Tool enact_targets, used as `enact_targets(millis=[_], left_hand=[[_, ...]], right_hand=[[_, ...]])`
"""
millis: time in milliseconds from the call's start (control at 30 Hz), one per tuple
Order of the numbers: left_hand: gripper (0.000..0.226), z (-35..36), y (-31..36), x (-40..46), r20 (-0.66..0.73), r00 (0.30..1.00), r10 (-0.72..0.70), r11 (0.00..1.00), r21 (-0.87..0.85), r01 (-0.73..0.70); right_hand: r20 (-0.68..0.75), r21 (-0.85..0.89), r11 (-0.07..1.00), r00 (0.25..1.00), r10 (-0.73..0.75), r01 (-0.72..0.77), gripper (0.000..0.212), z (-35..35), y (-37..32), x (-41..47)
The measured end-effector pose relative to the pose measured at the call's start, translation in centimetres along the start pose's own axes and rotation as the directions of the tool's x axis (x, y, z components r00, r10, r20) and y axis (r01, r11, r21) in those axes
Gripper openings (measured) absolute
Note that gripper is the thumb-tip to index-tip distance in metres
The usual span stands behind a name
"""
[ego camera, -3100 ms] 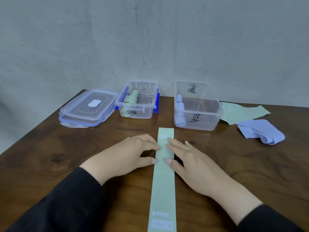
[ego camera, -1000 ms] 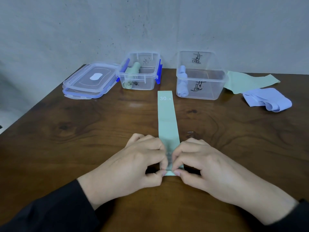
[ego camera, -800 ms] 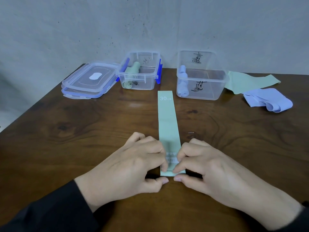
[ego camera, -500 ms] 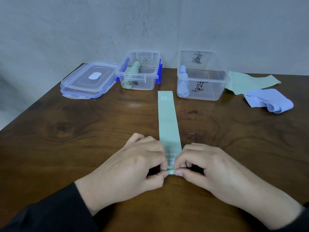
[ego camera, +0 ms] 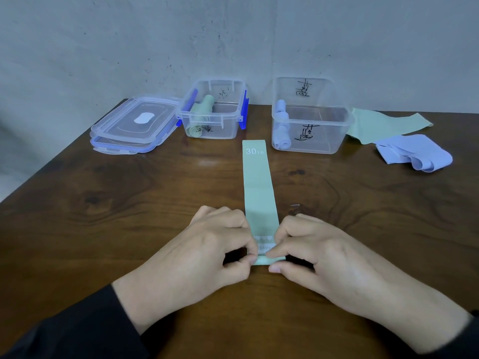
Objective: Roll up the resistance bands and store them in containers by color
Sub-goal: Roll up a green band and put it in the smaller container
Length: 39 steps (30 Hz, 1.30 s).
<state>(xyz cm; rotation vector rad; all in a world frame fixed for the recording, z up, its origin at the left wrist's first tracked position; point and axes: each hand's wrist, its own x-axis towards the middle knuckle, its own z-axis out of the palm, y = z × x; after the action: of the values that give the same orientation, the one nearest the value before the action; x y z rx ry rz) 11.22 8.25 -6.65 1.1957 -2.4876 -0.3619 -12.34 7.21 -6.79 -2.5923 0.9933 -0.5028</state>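
A pale green resistance band (ego camera: 258, 187) marked "30 LB" lies flat on the wooden table (ego camera: 103, 203), running away from me. Its near end is folded over into a small roll. My left hand (ego camera: 207, 250) pinches the left side of that roll, and my right hand (ego camera: 318, 252) pinches the right side. The left clear container (ego camera: 215, 110) with blue clips holds rolled green bands. The right clear container (ego camera: 311, 117) holds rolled lilac bands.
Two stacked clear lids (ego camera: 132, 125) lie at the back left. A loose green band (ego camera: 383, 125) and a folded lilac band (ego camera: 414, 154) lie at the back right. A grey wall stands behind the table.
My hands went from the band's far end to its near end. In the last second they folded that end over into the start of a roll.
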Motion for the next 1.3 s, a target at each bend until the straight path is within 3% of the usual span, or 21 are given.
enact_targets(millis=[300,533,700,833,1100,1300], left_hand=[[0.016,-0.12,-0.11,0.11,-0.007,1.0,0.005,0.997,0.078,-0.004],[0.018,-0.19,0.05,0.09,-0.027,1.0,-0.002,0.994,0.113,0.005],[0.016,-0.16,0.17,0.25,-0.01,0.999,-0.039,0.997,0.073,0.039],[0.016,-0.08,0.06,0.31,-0.007,0.996,-0.093,0.996,-0.001,0.093],[0.01,-0.1,0.15,0.36,-0.039,0.994,-0.104,0.995,0.0,0.104],[0.025,-0.07,-0.2,0.39,-0.027,0.994,-0.11,0.992,0.065,0.112]], right_hand=[[-0.031,0.03,0.999,0.998,0.046,-0.045,0.018,0.0,0.14,0.13],[-0.069,0.006,0.999,0.997,0.042,-0.042,0.026,0.37,0.25,0.17],[-0.071,0.014,0.998,0.996,0.056,-0.055,0.03,0.4,0.18,0.45],[-0.072,0.017,0.998,0.995,0.065,-0.064,0.016,0.42,0.26,0.48],[-0.111,-0.01,0.998,0.992,0.057,-0.059,0.027,0.69,0.67,0.35],[-0.121,-0.03,0.997,0.99,0.071,-0.075,0.032,0.87,0.39,0.53]])
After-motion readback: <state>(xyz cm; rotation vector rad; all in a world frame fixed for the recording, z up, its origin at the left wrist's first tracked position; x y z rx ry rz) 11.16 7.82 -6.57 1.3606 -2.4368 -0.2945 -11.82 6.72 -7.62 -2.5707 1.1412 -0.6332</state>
